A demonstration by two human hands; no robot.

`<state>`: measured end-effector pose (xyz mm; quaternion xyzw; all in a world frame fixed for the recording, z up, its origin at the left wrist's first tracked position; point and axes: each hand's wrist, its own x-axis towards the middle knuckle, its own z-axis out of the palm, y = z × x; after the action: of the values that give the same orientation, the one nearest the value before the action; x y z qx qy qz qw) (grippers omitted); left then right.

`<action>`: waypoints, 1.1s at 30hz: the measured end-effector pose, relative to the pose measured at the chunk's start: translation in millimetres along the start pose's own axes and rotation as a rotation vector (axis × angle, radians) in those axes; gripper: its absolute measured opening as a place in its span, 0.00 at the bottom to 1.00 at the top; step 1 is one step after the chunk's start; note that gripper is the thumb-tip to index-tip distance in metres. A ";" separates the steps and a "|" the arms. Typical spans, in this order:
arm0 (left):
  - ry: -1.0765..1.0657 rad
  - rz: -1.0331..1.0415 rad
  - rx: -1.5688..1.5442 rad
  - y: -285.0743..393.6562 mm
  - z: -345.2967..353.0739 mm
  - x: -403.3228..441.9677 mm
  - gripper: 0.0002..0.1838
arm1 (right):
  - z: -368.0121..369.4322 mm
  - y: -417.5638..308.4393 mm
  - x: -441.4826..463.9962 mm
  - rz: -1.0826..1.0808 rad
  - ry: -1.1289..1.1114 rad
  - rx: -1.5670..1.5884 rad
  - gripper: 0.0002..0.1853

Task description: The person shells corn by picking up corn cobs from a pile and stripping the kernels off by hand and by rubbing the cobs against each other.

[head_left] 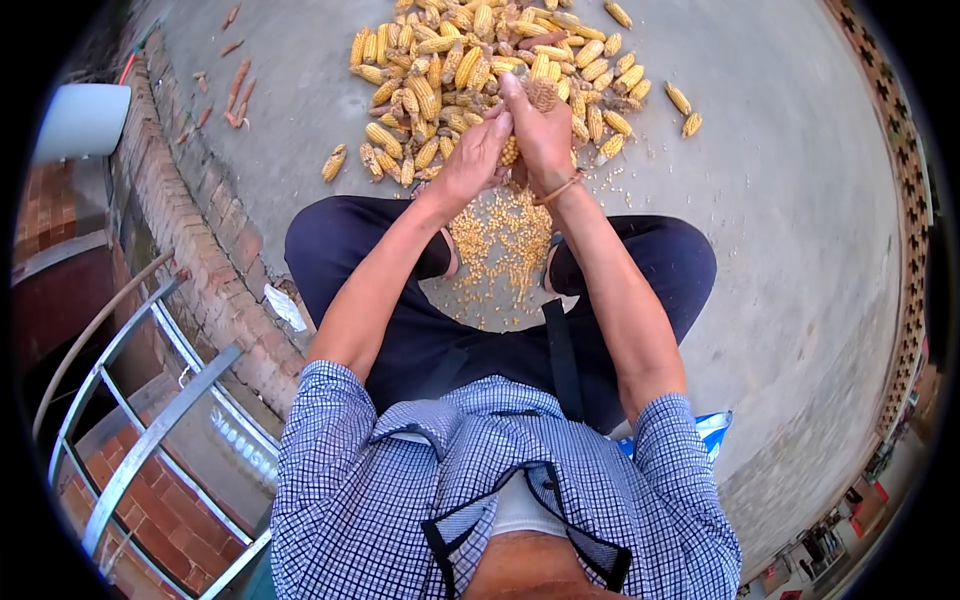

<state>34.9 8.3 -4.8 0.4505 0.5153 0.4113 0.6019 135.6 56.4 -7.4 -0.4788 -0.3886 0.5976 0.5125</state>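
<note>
Both my hands meet in front of the corn pile, above the ground between my knees. My left hand is closed against a corn cob, whose yellow kernels show between the two palms. Wrapped round a mostly bare cob is my right hand, with a band on its wrist. Beyond the hands lies a heap of yellow corn cobs. Loose kernels are scattered on the ground below, between my feet.
Reddish bare cobs lie at the upper left beside a brick edge. A metal frame stands at the lower left, a pale blue container at the far left. A blue and white bag is by my right side.
</note>
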 end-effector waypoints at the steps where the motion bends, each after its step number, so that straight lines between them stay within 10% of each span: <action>1: -0.022 -0.070 -0.099 3.9 -3.1 1.3 0.24 | -0.9 -6.3 1.6 0.063 -0.018 0.033 0.16; 7: 0.033 -0.084 -0.360 10.4 -7.2 3.3 0.22 | -14.8 -31.7 -0.8 0.252 -0.353 0.200 0.24; 14: 0.265 0.376 0.377 -12.5 4.4 13.8 0.20 | 7.3 -9.1 -10.1 0.075 -0.118 -0.055 0.19; 25: 0.104 0.285 0.272 -17.6 1.3 4.0 0.20 | 6.4 -3.7 -5.6 -0.054 0.087 -0.141 0.15; 28: 0.098 -0.009 -0.172 -1.9 3.3 4.0 0.20 | 3.3 -5.6 -3.0 0.013 0.085 -0.119 0.16; 33: 0.127 -0.043 -0.314 -6.6 -4.7 7.5 0.18 | -7.9 -18.4 -0.1 0.267 -0.278 0.154 0.23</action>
<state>31.4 14.3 -13.4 0.3129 0.4910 0.5016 0.6398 147.7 59.2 8.3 -0.3986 -0.3419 0.7483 0.4053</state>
